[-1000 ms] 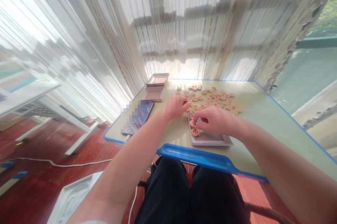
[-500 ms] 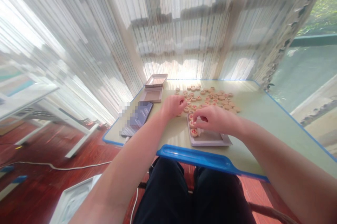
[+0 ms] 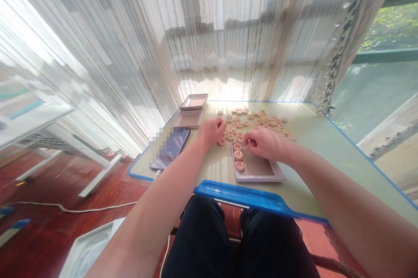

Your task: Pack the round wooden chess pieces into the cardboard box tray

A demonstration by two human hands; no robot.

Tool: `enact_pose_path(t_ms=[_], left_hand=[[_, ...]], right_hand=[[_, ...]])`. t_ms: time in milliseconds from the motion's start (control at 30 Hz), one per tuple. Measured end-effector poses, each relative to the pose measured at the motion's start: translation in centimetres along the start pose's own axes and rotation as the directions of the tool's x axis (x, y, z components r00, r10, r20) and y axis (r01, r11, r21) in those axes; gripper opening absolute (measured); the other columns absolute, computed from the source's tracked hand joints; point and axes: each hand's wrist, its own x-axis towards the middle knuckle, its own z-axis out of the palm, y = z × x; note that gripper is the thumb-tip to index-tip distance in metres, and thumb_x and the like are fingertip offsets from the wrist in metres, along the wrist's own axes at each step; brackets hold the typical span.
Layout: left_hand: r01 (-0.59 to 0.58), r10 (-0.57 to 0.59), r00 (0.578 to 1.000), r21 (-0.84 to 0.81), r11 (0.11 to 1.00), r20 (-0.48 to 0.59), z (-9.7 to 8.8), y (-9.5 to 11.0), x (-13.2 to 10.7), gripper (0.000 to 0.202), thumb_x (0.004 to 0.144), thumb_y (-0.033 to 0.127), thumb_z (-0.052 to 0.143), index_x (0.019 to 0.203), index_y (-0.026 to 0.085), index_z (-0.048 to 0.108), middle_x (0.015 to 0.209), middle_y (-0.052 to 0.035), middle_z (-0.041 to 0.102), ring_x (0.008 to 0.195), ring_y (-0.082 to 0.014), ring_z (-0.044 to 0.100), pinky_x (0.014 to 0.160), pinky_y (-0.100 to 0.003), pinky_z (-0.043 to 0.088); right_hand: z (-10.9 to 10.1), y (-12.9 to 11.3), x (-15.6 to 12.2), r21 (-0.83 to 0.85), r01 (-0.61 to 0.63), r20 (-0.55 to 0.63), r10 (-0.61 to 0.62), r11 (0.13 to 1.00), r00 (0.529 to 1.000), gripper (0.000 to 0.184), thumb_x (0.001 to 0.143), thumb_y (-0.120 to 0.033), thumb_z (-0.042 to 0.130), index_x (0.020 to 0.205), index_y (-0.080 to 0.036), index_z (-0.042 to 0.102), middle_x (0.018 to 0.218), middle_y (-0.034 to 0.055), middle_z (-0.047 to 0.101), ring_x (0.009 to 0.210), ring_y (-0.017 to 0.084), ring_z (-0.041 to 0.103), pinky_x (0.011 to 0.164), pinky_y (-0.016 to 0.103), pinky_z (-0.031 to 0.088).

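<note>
Three round wooden Chinese chess pieces (image 3: 238,155) with red characters line the left side of a shallow box tray (image 3: 261,178) near the table's front edge. Over the tray's far part is my right hand (image 3: 267,142), its fingers curled together; whether they pinch anything is hidden. My left hand (image 3: 210,133) is closed too, just left of the loose chess pieces (image 3: 233,131), with a red-marked piece (image 3: 222,141) by its wrist side. What its fingers hold, if anything, does not show. More loose pieces (image 3: 277,123) spread behind my right hand, some showing no marking.
Two more shallow box parts, one (image 3: 188,119) before the other (image 3: 195,102), lie at the far left of the blue-edged table (image 3: 326,156). A tablet-like device (image 3: 171,147) with a cable is at left. A blue trough (image 3: 241,195) runs along the front edge.
My right hand has drawn off the tray's left column toward the far right, uncovering the pieces there. My left hand has shifted slightly left. The view has turned a little.
</note>
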Motion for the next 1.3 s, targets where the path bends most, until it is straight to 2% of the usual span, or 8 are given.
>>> enact_pose_path(t_ms=[167,333,533,800,933,1067,1167,1300], left_hand=[[0.149,-0.157,0.986,-0.120,0.982,-0.063,0.5,-1.0,0.4,0.023,0.082,0.029,0.044,0.080,0.019,0.065,0.070,-0.0029,0.067,0.071,-0.0170,0.059,0.065,-0.026,0.039],[0.199,-0.207,0.978,-0.285,0.938,0.001,1.2,-1.5,0.8,0.022,0.079,0.028,0.047,0.081,0.018,0.066,0.073,-0.0020,0.068,0.071,-0.0157,0.059,0.069,-0.026,0.044],[0.222,-0.247,0.969,-0.380,0.898,-0.017,1.2,-1.9,1.1,0.023,0.076,0.025,0.046,0.082,0.016,0.067,0.079,-0.0027,0.069,0.077,-0.0162,0.060,0.074,-0.027,0.046],[0.262,-0.272,0.962,-0.318,0.911,0.013,1.4,-2.3,1.6,0.024,0.076,0.024,0.046,0.085,0.016,0.067,0.084,-0.0046,0.069,0.081,-0.0176,0.060,0.079,-0.029,0.046],[0.231,-0.237,0.971,-0.269,0.935,0.012,1.4,-2.0,1.5,0.026,0.077,0.025,0.047,0.089,0.016,0.067,0.085,-0.0040,0.069,0.080,-0.0171,0.060,0.079,-0.029,0.046],[0.070,-0.071,0.997,-0.180,0.981,0.002,1.7,-1.7,1.4,0.028,0.074,0.019,0.047,0.091,0.017,0.069,0.094,-0.0058,0.068,0.090,-0.0187,0.060,0.087,-0.030,0.045],[0.004,0.000,1.000,-0.139,0.990,0.026,1.9,-1.6,1.4,0.034,0.071,0.013,0.044,0.092,0.019,0.071,0.100,-0.0059,0.067,0.101,-0.0195,0.058,0.095,-0.030,0.043],[0.020,-0.014,0.999,-0.148,0.989,0.041,1.9,-1.6,1.2,0.038,0.073,0.011,0.041,0.096,0.019,0.070,0.104,-0.0053,0.066,0.102,-0.0181,0.058,0.095,-0.028,0.044]], right_hand=[[-0.1,1.6,0.5,-0.070,-0.121,-0.124,0.112,0.990,0.986,0.020,0.076,-0.025,0.049,0.090,-0.017,0.062,0.086,0.0067,0.066,0.080,0.019,0.058,0.065,0.027,0.039],[-0.6,2.7,0.6,0.010,-0.191,0.054,0.190,0.982,0.980,0.025,0.081,-0.032,0.047,0.087,-0.019,0.067,0.087,0.0055,0.069,0.078,0.019,0.061,0.065,0.028,0.042],[-1.2,1.9,0.1,0.051,-0.155,0.115,0.148,0.987,0.982,0.018,0.074,-0.028,0.055,0.085,-0.023,0.069,0.082,0.0006,0.071,0.073,0.016,0.063,0.063,0.025,0.044],[-0.4,2.7,0.3,0.051,-0.122,0.106,0.117,0.991,0.988,0.014,0.072,-0.023,0.054,0.073,-0.023,0.068,0.074,-0.0007,0.069,0.067,0.014,0.059,0.060,0.024,0.042],[-0.5,2.6,0.3,0.050,-0.145,0.101,0.140,0.988,0.985,0.013,0.070,-0.024,0.054,0.071,-0.022,0.067,0.071,-0.0010,0.068,0.064,0.014,0.058,0.058,0.024,0.040],[-1.1,2.3,0.1,0.059,-0.134,0.117,0.127,0.989,0.985,0.017,0.072,-0.027,0.053,0.075,-0.021,0.068,0.072,0.0003,0.068,0.064,0.015,0.059,0.057,0.025,0.040],[-1.3,3.0,0.2,0.088,-0.186,0.017,0.185,0.979,0.983,0.022,0.073,-0.026,0.050,0.082,-0.021,0.070,0.080,0.0012,0.070,0.073,0.017,0.061,0.064,0.025,0.043],[-0.7,5.6,0.8,0.012,-0.344,-0.175,0.341,0.939,0.924,0.032,0.075,-0.022,0.046,0.097,-0.020,0.070,0.096,0.0065,0.068,0.085,0.021,0.061,0.073,0.030,0.045]])
